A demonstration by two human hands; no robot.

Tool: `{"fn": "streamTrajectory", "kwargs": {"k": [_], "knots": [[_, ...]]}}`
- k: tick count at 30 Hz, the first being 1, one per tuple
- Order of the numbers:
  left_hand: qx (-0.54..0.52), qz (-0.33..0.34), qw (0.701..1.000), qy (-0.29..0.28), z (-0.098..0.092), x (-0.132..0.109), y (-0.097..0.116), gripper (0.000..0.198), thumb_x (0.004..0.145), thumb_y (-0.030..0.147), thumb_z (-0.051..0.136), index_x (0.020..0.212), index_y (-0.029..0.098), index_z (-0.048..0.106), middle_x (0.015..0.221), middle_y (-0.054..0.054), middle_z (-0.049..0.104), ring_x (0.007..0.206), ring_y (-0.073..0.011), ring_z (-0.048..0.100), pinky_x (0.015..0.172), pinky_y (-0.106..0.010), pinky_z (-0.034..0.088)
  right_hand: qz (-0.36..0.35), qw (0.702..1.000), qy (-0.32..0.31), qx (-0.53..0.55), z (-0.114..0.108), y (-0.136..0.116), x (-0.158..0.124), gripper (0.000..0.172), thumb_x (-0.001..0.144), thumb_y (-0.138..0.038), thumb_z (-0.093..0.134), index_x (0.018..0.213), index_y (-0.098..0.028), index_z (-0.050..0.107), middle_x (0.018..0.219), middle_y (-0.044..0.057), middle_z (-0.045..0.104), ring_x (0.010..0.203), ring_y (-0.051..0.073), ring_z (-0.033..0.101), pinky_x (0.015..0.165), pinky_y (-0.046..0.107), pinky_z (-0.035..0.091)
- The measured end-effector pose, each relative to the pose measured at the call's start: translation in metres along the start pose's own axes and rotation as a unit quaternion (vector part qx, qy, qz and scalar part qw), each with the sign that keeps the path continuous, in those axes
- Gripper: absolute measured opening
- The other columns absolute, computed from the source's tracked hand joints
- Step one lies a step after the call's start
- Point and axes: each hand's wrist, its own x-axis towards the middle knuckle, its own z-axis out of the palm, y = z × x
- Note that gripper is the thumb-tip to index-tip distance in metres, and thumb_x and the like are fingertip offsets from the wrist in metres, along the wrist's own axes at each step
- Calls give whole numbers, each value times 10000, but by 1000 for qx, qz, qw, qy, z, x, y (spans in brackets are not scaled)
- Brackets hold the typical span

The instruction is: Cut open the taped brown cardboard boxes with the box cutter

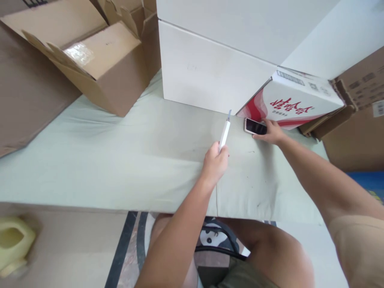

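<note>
My left hand point(215, 162) is closed round the lower end of a white utility knife point(225, 132), whose short blade points up toward the white boxes. My right hand point(271, 132) reaches to the right and grips a smartphone point(255, 126) with a dark screen, lying flat on the pale green cloth point(120, 160). The phone rests just below a tilted white and red printed carton point(294, 102). Knife tip and phone are a short gap apart.
Two stacked white boxes point(210, 72) stand at the back centre. An open brown cardboard box point(99, 60) lies at the back left, more brown cartons point(357, 116) at the right. A yellow plastic jug point(15, 244) sits on the floor at lower left. My knees show below.
</note>
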Motion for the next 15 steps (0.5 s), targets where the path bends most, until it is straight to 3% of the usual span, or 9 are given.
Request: {"fn": "streamTrajectory", "kwargs": {"k": [3, 5, 9, 12, 15], "knots": [[-24, 0, 1000, 9, -5, -1, 3, 244, 965, 281, 476, 726, 231, 478, 683, 26, 554, 652, -141, 535, 663, -281, 383, -65, 995, 65, 35, 8, -38, -36, 768, 747, -528, 705, 1400, -154, 553, 1417, 258, 590, 1372, 448, 543, 1186, 652, 397], [-38, 2, 999, 8, -6, -1, 3, 241, 946, 280, 489, 711, 229, 479, 651, 30, 544, 621, -136, 525, 635, -273, 377, -162, 980, 76, 86, 13, -73, -65, 671, 860, -476, 609, 1445, -172, 490, 1405, 236, 620, 1339, 396, 592, 1158, 629, 440], [-62, 15, 998, -1, -6, 2, -3, 179, 891, 270, 528, 719, 222, 535, 647, 15, 572, 601, -142, 537, 614, -277, 382, -350, 927, 65, 116, 13, -150, -103, 606, 915, -293, 555, 1505, -250, 422, 1367, 164, 675, 1247, 316, 668, 1063, 535, 536], [-110, 42, 992, 37, -8, 6, -7, 85, 840, 238, 557, 765, 215, 590, 681, 0, 597, 669, -164, 588, 639, -275, 418, -381, 917, 9, 114, 5, -202, -108, 643, 869, -149, 512, 1498, -269, 462, 1315, 129, 704, 1173, 294, 692, 992, 486, 564], [-175, 44, 977, 110, -16, 8, -6, 74, 823, 227, 549, 796, 210, 616, 729, -12, 623, 768, -185, 640, 700, -279, 465, -348, 931, -49, 103, 0, -245, -108, 550, 857, -110, 512, 1387, -245, 566, 1280, 124, 712, 1089, 265, 708, 862, 389, 577]]}}
